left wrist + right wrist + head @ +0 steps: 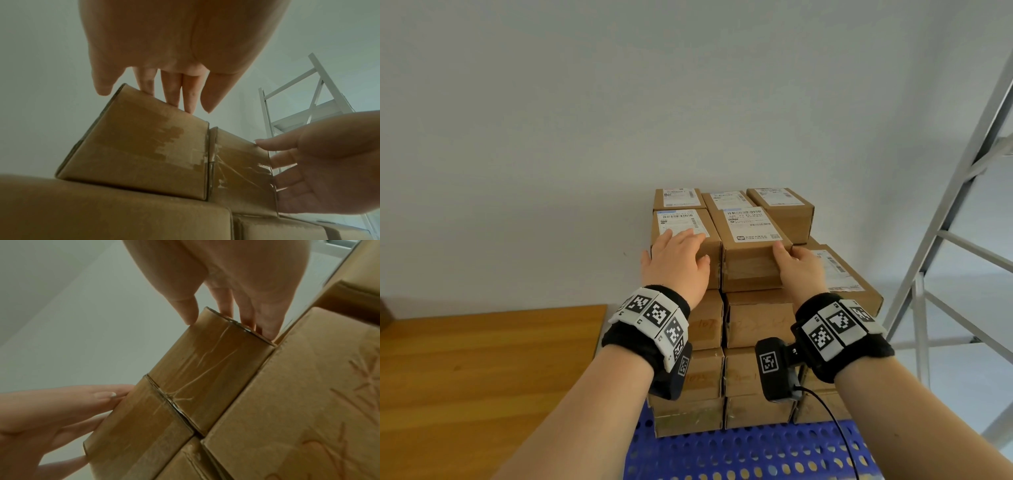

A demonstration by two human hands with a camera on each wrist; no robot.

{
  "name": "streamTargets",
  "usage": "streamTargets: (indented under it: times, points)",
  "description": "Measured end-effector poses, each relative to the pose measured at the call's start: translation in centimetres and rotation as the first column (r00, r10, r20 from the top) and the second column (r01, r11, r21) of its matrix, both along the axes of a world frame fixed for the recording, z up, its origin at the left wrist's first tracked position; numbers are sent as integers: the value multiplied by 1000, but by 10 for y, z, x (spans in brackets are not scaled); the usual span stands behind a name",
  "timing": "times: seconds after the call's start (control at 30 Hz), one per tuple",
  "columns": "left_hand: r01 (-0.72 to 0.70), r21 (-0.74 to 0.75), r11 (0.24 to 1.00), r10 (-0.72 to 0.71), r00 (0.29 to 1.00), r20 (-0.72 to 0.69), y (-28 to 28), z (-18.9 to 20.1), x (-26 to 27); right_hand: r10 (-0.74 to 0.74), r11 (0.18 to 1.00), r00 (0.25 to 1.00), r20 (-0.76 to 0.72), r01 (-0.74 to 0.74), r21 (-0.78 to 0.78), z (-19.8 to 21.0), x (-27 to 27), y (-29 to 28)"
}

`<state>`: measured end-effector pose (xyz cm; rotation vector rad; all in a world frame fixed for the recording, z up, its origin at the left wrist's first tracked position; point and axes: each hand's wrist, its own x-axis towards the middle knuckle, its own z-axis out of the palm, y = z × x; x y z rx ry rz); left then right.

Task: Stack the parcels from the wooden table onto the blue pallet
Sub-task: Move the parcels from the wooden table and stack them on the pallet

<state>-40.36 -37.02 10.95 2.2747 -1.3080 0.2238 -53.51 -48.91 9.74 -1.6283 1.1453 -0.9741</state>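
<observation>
Brown cardboard parcels with white labels stand several layers high on the blue pallet. My left hand rests flat on the front-left top parcel, fingers straight over its label and thumb off its left edge. My right hand touches the neighbouring front-middle top parcel, thumb on its top front corner and fingers against its right side. The two parcels stand side by side, touching. From the left wrist, the left parcel and middle parcel show their taped fronts, with the right hand beside them.
The wooden table lies to the left of the pallet, lower than the stack's top. A grey metal rack stands at the right. A lower parcel sits under my right hand. A white wall rises behind the stack.
</observation>
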Motion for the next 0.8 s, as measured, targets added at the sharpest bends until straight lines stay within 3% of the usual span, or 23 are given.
streamTargets:
  times: [0.23, 0.57, 0.8]
  points:
    - [46, -32, 998, -46, 999, 13, 2, -1, 2, -8, 1000, 1000, -23, 9, 8, 3, 3, 0]
    - [44, -10, 999, -44, 999, 15, 4, 1, 2, -41, 999, 998, 53, 40, 19, 3, 3, 4]
    - [39, -79, 996, -35, 998, 53, 6, 2, -1, -53, 995, 995, 80, 60, -83, 9, -1, 19]
